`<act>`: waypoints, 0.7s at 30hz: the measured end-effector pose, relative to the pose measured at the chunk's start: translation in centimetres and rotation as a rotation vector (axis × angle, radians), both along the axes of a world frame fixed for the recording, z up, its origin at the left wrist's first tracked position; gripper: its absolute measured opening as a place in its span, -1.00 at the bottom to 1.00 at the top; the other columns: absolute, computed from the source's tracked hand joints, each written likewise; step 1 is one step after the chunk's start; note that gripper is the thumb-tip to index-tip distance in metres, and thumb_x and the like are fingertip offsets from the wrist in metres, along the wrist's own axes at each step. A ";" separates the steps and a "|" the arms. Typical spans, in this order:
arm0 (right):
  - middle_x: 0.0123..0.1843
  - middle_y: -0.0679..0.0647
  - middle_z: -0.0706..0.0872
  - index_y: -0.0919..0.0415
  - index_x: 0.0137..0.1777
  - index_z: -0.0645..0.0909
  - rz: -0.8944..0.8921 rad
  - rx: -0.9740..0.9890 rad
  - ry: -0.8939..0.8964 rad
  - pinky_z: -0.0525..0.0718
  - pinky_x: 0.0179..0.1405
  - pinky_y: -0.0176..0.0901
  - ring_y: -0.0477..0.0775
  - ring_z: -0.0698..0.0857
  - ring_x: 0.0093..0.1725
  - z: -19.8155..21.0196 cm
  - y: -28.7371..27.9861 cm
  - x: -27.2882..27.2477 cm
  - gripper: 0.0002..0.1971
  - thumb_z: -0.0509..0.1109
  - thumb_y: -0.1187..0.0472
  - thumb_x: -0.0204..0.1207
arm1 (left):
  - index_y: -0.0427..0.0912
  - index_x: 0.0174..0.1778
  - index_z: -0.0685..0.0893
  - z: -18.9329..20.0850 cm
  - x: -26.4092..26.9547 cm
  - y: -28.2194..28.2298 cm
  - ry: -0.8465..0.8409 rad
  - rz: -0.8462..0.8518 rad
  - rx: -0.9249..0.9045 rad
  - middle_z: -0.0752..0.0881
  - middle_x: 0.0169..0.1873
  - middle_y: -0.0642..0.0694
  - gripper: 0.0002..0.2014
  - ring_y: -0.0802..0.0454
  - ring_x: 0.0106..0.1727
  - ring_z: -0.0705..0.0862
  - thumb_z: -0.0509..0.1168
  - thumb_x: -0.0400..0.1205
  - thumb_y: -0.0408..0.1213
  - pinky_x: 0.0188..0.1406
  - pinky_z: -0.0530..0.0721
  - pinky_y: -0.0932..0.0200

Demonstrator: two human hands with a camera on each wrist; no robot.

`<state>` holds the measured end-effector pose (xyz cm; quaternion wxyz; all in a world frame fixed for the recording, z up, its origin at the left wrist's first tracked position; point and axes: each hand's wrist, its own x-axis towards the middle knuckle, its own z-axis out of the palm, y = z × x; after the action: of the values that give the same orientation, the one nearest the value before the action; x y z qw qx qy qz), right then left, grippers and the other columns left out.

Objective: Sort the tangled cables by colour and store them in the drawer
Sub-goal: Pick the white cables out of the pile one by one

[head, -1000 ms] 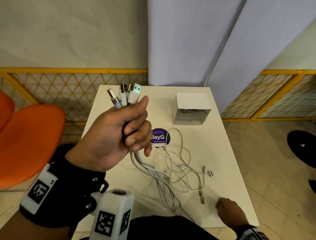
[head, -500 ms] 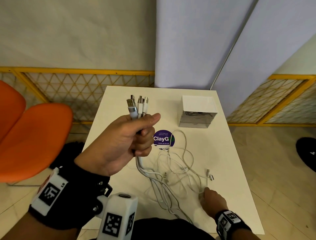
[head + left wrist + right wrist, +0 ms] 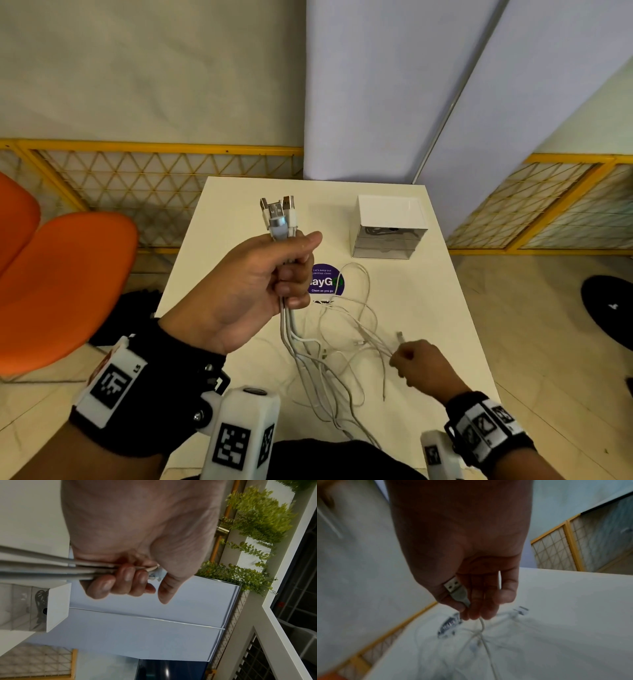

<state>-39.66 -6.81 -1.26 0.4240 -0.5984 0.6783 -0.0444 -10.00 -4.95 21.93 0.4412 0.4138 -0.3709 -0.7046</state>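
My left hand (image 3: 270, 284) is raised above the table and grips a bundle of white cables (image 3: 279, 219) just below their USB plugs, which stick up out of the fist. The left wrist view shows the fingers (image 3: 120, 580) curled round the cords. The cords hang down into a loose white tangle (image 3: 346, 329) on the white table (image 3: 442, 308). At the tangle's right side my right hand (image 3: 411, 359) pinches a white cable just below its USB plug (image 3: 456, 588), between thumb and fingertips. A small white drawer unit (image 3: 388, 226) with clear drawer fronts stands at the back right, with dark cables inside.
A round purple sticker (image 3: 325, 282) lies on the table between my left hand and the tangle. An orange chair (image 3: 58, 281) stands to the left of the table. Yellow mesh fencing (image 3: 154, 178) and pale partition panels (image 3: 376, 89) stand behind the table.
My right hand has moved from the table's near edge up to the tangle and taken hold of a cable end. The left hand has lowered a little with its bundle.
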 end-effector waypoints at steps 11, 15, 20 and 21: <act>-0.17 0.20 0.86 0.27 -0.01 0.76 0.261 -0.010 -0.324 0.63 -0.33 -0.33 0.04 0.80 -0.19 10.7 -2.2 4.3 -0.74 0.35 0.57 0.48 | -0.12 -0.29 0.47 -1.3 -0.4 -0.5 0.066 0.017 0.083 0.16 -0.40 -0.05 -0.68 0.05 -0.43 0.15 0.42 0.58 -0.04 -0.41 0.25 0.15; -0.27 0.15 0.82 0.24 -0.09 0.76 0.197 -0.286 -0.370 0.67 -0.33 -0.22 0.13 0.77 -0.29 13.4 -2.5 6.1 -0.80 0.37 0.51 0.54 | -0.17 -0.30 0.55 -1.9 -0.6 -0.7 0.136 0.061 0.133 0.20 -0.42 -0.05 -0.56 0.07 -0.44 0.18 0.27 0.62 0.17 -0.41 0.27 0.13; -0.21 -0.08 0.70 0.04 -0.16 0.71 0.188 -0.471 -0.305 0.52 -0.23 -0.38 -0.17 0.60 -0.23 15.8 -3.1 7.9 -0.92 0.51 0.17 0.57 | -0.22 -0.22 0.60 -2.6 -1.3 -1.0 0.177 0.115 0.141 0.25 -0.45 -0.06 -0.41 0.04 -0.42 0.18 0.16 0.61 0.34 -0.38 0.24 0.08; -0.18 -0.11 0.69 0.04 -0.14 0.69 0.176 -0.473 -0.286 0.48 -0.23 -0.46 -0.22 0.61 -0.19 16.1 -3.3 8.3 -0.92 0.50 0.13 0.58 | -0.23 -0.20 0.62 -2.8 -1.4 -1.0 0.181 0.127 0.139 0.26 -0.45 -0.06 -0.39 0.05 -0.43 0.20 0.14 0.60 0.35 -0.37 0.24 0.08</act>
<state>-31.38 -10.07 14.88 0.3661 -0.7249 0.5280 -0.2484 -11.41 -5.93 19.15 0.4868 0.4006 -0.2531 -0.7338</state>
